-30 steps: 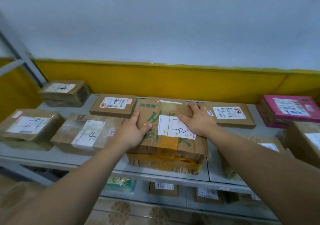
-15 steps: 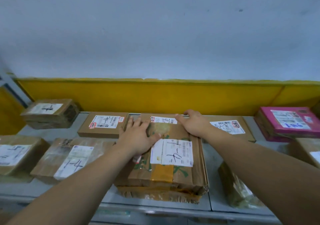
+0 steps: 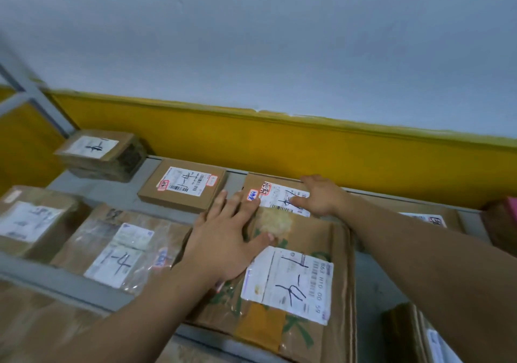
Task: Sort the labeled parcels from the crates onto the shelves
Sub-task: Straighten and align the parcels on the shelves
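A large brown cardboard parcel [image 3: 302,250] with a white handwritten label and green print lies on the grey shelf [image 3: 375,284], stacked on another box. My left hand [image 3: 223,236] lies flat on its top left part, fingers straight and spread. My right hand [image 3: 319,194] rests with straight fingers on a smaller labeled parcel [image 3: 268,192] at the back, by the yellow wall band.
Other labeled parcels crowd the shelf: a flat box [image 3: 183,185] at the back, a taped one [image 3: 102,152] far left, a plastic-wrapped one [image 3: 123,248] front left, another [image 3: 33,220] at the left edge. More boxes [image 3: 425,217] sit right. A grey upright [image 3: 28,88] stands left.
My right hand has slid from the big parcel's far corner onto the smaller parcel behind it. My left hand stays flat on the big parcel. The view has tilted and moved closer.
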Tool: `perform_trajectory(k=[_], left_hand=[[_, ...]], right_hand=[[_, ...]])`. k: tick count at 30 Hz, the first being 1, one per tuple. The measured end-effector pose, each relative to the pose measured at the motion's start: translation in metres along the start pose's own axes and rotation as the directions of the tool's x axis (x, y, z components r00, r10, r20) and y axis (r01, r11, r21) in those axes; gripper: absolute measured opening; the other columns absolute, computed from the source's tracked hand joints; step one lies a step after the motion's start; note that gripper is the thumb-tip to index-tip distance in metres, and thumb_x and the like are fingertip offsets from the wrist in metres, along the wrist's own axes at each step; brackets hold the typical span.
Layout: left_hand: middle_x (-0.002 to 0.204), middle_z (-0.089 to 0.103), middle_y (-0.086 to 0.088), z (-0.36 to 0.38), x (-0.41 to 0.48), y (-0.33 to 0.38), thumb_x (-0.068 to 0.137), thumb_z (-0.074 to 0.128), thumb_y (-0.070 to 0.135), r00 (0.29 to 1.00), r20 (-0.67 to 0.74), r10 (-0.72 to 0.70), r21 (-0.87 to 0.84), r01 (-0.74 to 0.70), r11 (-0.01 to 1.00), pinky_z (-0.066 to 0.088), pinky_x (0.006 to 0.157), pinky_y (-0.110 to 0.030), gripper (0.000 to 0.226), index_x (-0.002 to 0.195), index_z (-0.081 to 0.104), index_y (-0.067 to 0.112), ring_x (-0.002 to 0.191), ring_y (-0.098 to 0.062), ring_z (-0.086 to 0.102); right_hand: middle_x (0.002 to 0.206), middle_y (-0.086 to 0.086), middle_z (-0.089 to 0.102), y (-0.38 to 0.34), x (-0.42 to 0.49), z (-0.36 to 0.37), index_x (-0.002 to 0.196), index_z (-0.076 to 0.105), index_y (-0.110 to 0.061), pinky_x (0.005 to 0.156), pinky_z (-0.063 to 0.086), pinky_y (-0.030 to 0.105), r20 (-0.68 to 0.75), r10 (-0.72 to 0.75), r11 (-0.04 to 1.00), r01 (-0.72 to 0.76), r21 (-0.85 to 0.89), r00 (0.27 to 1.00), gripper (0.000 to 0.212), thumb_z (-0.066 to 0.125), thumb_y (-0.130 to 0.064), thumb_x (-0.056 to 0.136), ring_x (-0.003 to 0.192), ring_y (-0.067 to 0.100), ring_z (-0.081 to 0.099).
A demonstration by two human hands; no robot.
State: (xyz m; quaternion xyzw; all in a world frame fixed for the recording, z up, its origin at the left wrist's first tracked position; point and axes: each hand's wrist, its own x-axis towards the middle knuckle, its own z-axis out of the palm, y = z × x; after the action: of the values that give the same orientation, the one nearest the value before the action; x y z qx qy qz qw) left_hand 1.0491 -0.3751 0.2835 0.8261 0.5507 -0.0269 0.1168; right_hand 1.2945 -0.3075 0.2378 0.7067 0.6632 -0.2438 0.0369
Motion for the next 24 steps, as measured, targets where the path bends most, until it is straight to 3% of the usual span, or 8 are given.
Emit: perform_trajectory(k=[4,7,10,14,24], left_hand=[[0.161,-0.009,0.017,0.0,0.001,-0.001,0.084,0.025,0.079,1.0,0.015,-0.009,-0.013,0.009,1.0,0.007,0.117,-0.049,0.078,0.15,0.0,0.047,0.146,-0.011,-0.019],[0.16,-0.009,0.018,0.002,0.0,-0.002,0.076,0.015,0.083,1.0,0.01,-0.009,-0.005,0.009,1.0,0.009,0.116,-0.048,0.083,0.149,-0.003,0.047,0.146,-0.01,-0.019],[0.16,-0.009,0.018,0.002,0.0,0.0,0.074,0.013,0.083,1.0,0.007,-0.013,-0.012,0.013,1.0,0.009,0.116,-0.047,0.084,0.149,-0.004,0.048,0.146,-0.01,-0.018],[0.16,-0.009,0.018,0.002,0.0,0.0,0.077,0.016,0.082,1.0,0.001,-0.017,-0.012,0.017,1.0,0.009,0.116,-0.045,0.082,0.149,-0.004,0.048,0.146,-0.009,-0.019],[0.16,-0.006,0.019,0.001,-0.001,-0.001,0.073,0.013,0.084,1.0,0.001,-0.015,-0.04,0.015,0.999,0.01,0.116,-0.046,0.085,0.149,0.002,0.048,0.146,-0.008,-0.018]], right_hand=[[0.16,0.012,0.027,0.002,0.006,0.002,0.155,0.023,-0.014,0.112,0.022,0.03,0.013,-0.077,0.996,0.078,-0.052,0.997,0.069,0.049,-0.047,0.1,0.146,0.028,0.023],[0.161,0.01,0.026,0.011,0.013,0.014,0.157,0.019,-0.025,0.117,0.02,0.035,0.058,-0.124,0.986,0.129,-0.103,0.991,0.076,0.052,-0.055,0.095,0.148,0.029,0.019],[0.164,0.012,0.011,0.022,0.021,0.026,0.158,0.012,-0.029,0.12,0.019,0.048,0.064,-0.074,0.986,0.082,-0.148,0.995,0.087,0.052,-0.065,0.089,0.15,0.032,0.008],[0.166,0.006,-0.006,0.026,0.022,0.03,0.159,0.003,-0.028,0.122,0.012,0.049,0.042,-0.045,0.984,0.052,-0.169,0.998,0.086,0.044,-0.066,0.094,0.152,0.03,-0.005],[0.166,0.009,-0.005,0.023,0.032,0.022,0.159,0.006,-0.03,0.122,0.013,0.051,0.06,0.001,0.985,0.009,-0.173,0.998,0.083,0.043,-0.065,0.094,0.152,0.034,-0.002]])
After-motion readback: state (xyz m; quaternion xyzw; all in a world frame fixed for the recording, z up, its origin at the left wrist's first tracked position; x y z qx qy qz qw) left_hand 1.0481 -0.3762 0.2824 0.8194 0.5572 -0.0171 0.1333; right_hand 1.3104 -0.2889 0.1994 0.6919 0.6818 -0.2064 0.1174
